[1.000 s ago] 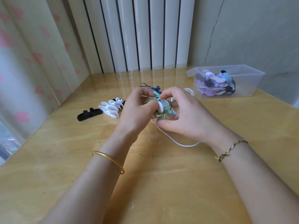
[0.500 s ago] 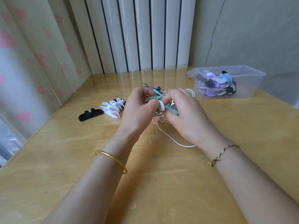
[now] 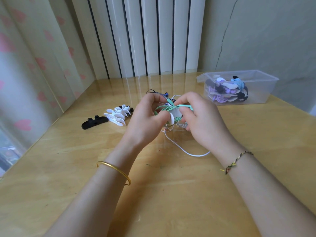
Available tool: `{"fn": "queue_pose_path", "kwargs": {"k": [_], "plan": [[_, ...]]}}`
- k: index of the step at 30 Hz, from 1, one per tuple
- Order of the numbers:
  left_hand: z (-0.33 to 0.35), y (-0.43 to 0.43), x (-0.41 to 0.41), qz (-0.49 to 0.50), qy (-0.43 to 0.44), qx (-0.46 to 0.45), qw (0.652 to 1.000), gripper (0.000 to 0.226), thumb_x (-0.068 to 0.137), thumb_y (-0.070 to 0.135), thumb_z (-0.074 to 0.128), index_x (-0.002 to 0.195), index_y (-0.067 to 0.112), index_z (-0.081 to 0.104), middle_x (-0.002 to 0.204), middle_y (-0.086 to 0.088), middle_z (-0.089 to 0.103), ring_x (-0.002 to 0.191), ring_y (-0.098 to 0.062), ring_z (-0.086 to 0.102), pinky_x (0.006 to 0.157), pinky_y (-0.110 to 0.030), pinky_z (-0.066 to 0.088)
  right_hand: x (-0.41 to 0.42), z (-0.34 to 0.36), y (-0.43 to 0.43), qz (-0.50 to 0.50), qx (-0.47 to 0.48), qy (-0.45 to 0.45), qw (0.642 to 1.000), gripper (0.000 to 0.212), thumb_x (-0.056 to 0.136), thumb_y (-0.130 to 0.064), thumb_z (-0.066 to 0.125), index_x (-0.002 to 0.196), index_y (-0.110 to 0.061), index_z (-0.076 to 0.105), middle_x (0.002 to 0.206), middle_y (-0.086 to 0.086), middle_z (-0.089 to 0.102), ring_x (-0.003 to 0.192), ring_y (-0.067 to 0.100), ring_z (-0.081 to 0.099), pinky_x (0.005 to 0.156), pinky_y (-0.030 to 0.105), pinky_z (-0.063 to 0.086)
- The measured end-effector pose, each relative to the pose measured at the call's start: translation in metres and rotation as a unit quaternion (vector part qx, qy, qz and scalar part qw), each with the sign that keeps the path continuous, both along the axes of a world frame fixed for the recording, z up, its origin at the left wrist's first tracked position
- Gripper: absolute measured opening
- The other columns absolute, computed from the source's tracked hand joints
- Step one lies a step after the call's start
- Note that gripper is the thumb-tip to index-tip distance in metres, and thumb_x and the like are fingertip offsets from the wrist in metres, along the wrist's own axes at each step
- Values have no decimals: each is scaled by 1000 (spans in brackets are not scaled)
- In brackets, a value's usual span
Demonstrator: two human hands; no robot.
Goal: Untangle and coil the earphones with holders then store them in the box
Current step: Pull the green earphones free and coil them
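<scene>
— Head view: what's in the clear plastic box (image 3: pixel 259 93)?
— Purple, blue and black earphones coiled on holders (image 3: pixel 227 90); no readable writing.
— The hands?
— Left of the box, left hand (image 3: pixel 145 120) and right hand (image 3: pixel 203 120) pinch mint-green earphones on a white holder (image 3: pixel 171 115).

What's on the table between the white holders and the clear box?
In the head view, both hands, left and right, work a green earphone cord onto a holder between the white holders and the box, above loose cords.
</scene>
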State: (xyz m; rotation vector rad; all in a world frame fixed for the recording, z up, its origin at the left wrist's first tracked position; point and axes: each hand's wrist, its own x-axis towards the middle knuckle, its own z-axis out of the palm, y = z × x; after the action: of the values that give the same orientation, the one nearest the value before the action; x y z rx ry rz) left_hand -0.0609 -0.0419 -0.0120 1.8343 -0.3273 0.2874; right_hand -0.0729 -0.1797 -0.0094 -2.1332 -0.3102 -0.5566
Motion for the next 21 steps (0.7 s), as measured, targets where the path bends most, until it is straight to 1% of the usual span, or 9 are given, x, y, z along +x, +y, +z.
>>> {"fn": "queue_pose_path", "kwargs": {"k": [2,3,7,9,11,14,18,20,21], "plan": [[0,0,-1,-15,3,-7,1000,25,80,1,52,96,20,52,93,0,67,56,-1,50,51,-10,38,-1,3,-2,18,59,23,998,18,93,-5,48,92,-20,57,78,-5,55,58,10,55,49,25,47],[0,0,-1,-19,7,-14,1000,25,80,2,52,96,21,52,93,0,67,56,-1,52,52,-11,39,-2,3,-2,29,82,30,996,18,94,-5,48,89,-20,56,81,0,56,58,11,55,45,27,50],[0,1,0,-28,22,-33,999,33,84,-3,46,102,24,51,98,-3,68,62,-4,56,55,-16,40,-5,5,1,61,123,60,989,19,96,-6,46,87,-22,52,92,1,55,57,12,59,53,46,57],[0,4,1,-35,29,-57,997,35,82,-1,46,105,24,52,100,-5,69,69,-10,61,59,-19,43,-6,6,1,93,140,85,982,18,97,-6,45,88,-21,50,95,1,55,57,8,59,57,48,58],[0,6,1,-40,34,-67,996,36,82,0,46,107,25,53,102,-6,69,77,-15,63,66,-26,47,-6,6,1,108,137,90,980,18,97,-3,45,88,-19,49,95,1,55,58,7,60,60,45,59],[-1,3,1,-64,54,-80,993,37,79,2,46,108,23,55,106,-9,67,87,-22,63,79,-41,50,-5,6,0,90,103,60,989,16,95,0,44,91,-15,49,90,-2,56,57,13,64,58,39,59],[5,-1,2,-96,122,-204,967,36,73,11,46,108,8,55,97,-11,61,82,-22,58,63,-28,46,-3,5,0,65,97,31,993,12,95,-1,43,95,-12,48,94,5,57,54,15,65,50,29,56],[4,-3,1,-106,117,-177,972,47,70,23,57,113,7,52,103,-14,60,86,-23,59,67,-31,48,-3,5,0,55,98,25,993,12,96,-1,42,95,-12,47,95,5,56,54,17,65,46,24,53],[2,-4,0,-100,101,-151,978,52,65,23,61,116,12,50,109,-13,60,89,-24,60,73,-34,50,-3,4,0,51,103,28,993,12,96,-1,42,96,-11,47,93,3,56,53,17,65,45,24,53]]}}
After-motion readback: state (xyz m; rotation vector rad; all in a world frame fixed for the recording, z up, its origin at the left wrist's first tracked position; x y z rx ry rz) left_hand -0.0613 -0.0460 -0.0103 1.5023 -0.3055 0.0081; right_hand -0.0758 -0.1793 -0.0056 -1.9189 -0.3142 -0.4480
